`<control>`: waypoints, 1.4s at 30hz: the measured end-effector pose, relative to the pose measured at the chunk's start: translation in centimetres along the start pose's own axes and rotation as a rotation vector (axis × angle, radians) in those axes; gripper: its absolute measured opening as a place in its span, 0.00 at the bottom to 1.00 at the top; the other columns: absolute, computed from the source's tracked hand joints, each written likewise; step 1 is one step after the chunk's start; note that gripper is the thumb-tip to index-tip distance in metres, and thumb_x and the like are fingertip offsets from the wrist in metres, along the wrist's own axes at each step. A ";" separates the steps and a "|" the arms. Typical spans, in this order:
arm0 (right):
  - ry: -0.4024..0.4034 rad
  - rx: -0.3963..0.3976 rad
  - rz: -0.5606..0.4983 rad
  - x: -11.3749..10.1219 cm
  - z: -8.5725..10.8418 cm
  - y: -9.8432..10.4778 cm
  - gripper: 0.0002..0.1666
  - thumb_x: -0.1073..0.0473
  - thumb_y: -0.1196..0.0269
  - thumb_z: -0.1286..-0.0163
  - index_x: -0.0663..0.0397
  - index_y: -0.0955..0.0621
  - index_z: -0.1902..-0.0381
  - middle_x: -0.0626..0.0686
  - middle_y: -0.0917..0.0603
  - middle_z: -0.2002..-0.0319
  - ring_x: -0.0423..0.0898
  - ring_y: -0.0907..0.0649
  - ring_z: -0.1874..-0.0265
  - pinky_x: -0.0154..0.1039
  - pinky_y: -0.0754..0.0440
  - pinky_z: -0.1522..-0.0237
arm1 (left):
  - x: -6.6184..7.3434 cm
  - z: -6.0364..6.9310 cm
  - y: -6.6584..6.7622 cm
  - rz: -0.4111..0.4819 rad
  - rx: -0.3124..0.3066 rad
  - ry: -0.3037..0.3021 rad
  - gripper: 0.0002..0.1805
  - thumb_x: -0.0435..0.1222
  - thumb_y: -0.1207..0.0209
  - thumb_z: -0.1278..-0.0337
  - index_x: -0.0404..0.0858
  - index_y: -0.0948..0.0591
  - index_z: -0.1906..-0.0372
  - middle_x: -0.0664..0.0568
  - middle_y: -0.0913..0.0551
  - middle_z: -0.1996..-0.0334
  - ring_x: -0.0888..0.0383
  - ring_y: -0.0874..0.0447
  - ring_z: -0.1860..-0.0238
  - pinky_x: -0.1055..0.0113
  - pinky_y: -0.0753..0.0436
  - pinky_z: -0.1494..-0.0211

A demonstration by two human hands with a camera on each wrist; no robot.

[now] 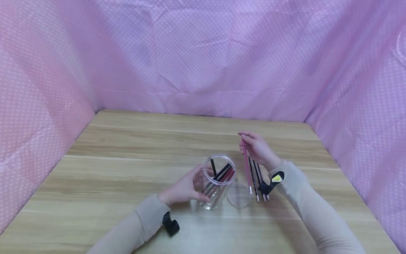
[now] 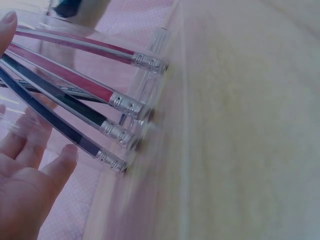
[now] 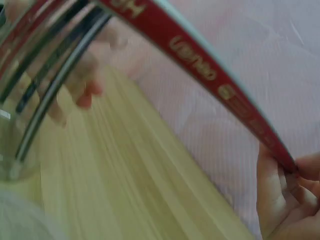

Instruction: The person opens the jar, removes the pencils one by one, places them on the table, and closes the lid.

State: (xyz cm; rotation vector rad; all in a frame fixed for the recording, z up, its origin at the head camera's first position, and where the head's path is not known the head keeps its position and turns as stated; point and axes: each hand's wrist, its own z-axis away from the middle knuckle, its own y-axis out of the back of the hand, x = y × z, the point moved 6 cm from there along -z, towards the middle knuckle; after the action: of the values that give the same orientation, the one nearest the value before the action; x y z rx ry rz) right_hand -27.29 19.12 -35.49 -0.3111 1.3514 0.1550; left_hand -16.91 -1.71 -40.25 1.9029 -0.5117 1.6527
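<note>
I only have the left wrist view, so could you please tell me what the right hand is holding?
Observer: In the head view, the right hand pinches a red pencil near its upper end.
Operator: Thank you. Are there any others waiting outside?
Observer: Yes, at least two dark pencils lie on the table, to the right of the clear jar in the head view.
Operator: I see only the lower part of that jar; is its mouth covered?
Observer: No, the head view looks down into it, and the mouth is uncovered.
</note>
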 end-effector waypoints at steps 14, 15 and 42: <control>-0.034 0.062 0.233 2.5 0.7 5.2 0.29 0.59 0.58 0.23 0.72 0.47 0.33 0.42 0.22 0.76 0.35 0.20 0.76 0.29 0.18 0.71 | -0.1 0.0 0.2 0.001 -0.003 -0.005 0.50 0.28 0.29 0.67 0.39 0.40 0.32 0.45 0.32 0.34 0.46 0.39 0.30 0.45 0.43 0.27; -0.034 0.063 0.249 2.5 0.8 5.4 0.29 0.59 0.58 0.23 0.71 0.48 0.32 0.42 0.22 0.76 0.35 0.20 0.76 0.30 0.17 0.71 | 0.0 0.0 0.2 0.005 -0.003 -0.006 0.51 0.27 0.29 0.67 0.39 0.41 0.32 0.44 0.33 0.34 0.46 0.39 0.30 0.45 0.43 0.27; -0.028 0.101 0.491 3.5 1.0 11.2 0.28 0.62 0.57 0.24 0.74 0.45 0.33 0.48 0.21 0.72 0.36 0.20 0.75 0.34 0.15 0.66 | 0.1 0.1 0.3 -0.012 0.005 0.026 0.48 0.29 0.28 0.67 0.45 0.38 0.34 0.44 0.32 0.34 0.49 0.41 0.29 0.44 0.47 0.26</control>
State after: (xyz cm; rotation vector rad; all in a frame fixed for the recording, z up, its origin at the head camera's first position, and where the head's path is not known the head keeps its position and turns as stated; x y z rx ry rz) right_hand -28.87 29.83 -40.16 0.1128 1.3828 0.4960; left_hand -16.96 -2.01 -40.09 1.8819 -0.4851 1.6713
